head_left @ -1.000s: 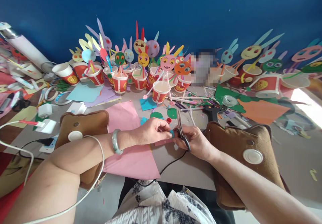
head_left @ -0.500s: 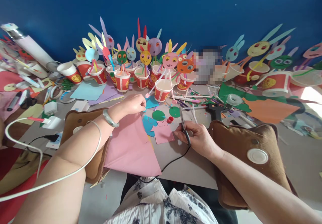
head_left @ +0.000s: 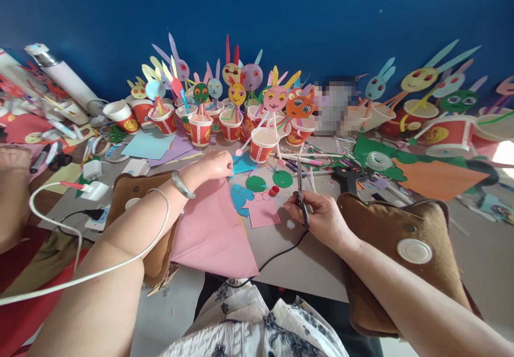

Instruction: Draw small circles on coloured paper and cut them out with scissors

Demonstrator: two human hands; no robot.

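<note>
My right hand [head_left: 325,218] is closed around the dark handles of a pair of scissors [head_left: 300,196], whose blades point away from me. My left hand [head_left: 217,165] has its fingers curled together at the far end of a large pink paper sheet [head_left: 214,239]; whatever sits in the fingertips is hidden. Beside it lies a blue paper piece [head_left: 244,164]. Between my hands are a small pink paper [head_left: 264,215] with circles drawn on it, a red cap [head_left: 273,191], green paper circles [head_left: 282,179] and a cut blue scrap [head_left: 240,199].
Paper cups [head_left: 264,144] with paper rabbit faces [head_left: 274,99] on stems line the blue wall. Brown hand warmers [head_left: 397,260] flank my arms. A white cable [head_left: 120,268] crosses my left forearm. A black glue gun [head_left: 347,180] lies right; another person's arm [head_left: 14,196] is at far left.
The view has shifted slightly. The scissors in my right hand now point more upright, the blades nearly together. My left hand stays about where it was. Another person's arm has appeared at far left.
</note>
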